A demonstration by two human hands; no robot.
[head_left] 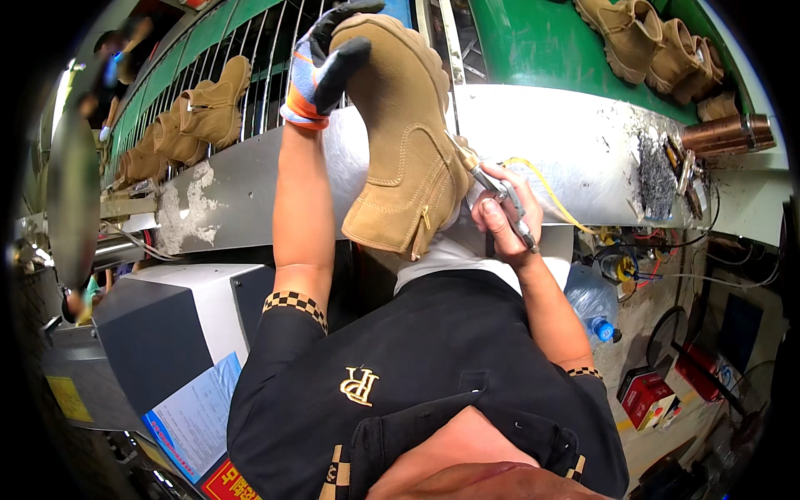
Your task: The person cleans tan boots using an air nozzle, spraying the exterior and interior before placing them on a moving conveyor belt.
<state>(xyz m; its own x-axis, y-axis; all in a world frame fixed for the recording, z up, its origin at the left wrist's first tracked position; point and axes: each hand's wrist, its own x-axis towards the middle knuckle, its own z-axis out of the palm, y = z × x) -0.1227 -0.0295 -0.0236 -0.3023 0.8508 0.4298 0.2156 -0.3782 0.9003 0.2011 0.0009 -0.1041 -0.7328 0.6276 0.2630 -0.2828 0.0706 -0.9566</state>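
A tan suede boot [396, 137] with stitched seams and a side zipper is held up in front of me, its toe at the top and its shaft opening toward my body. My left hand [321, 71], in a grey and orange glove with dark palm, grips the boot by its toe end. My bare right hand [510, 218] is wrapped round a metal air blow gun [504, 198]. The gun's brass nozzle points at the boot's side by the sole edge; I cannot tell whether it touches. A yellow hose [542, 187] runs near that hand.
Tan boots [187, 125] stand on a wire rack at the left, and more boots [642, 46] on a green surface at the right. A metal ledge [583, 150] crosses in front of me. A copper-coloured cylinder [729, 135], cables and a plastic bottle [593, 300] are at the right.
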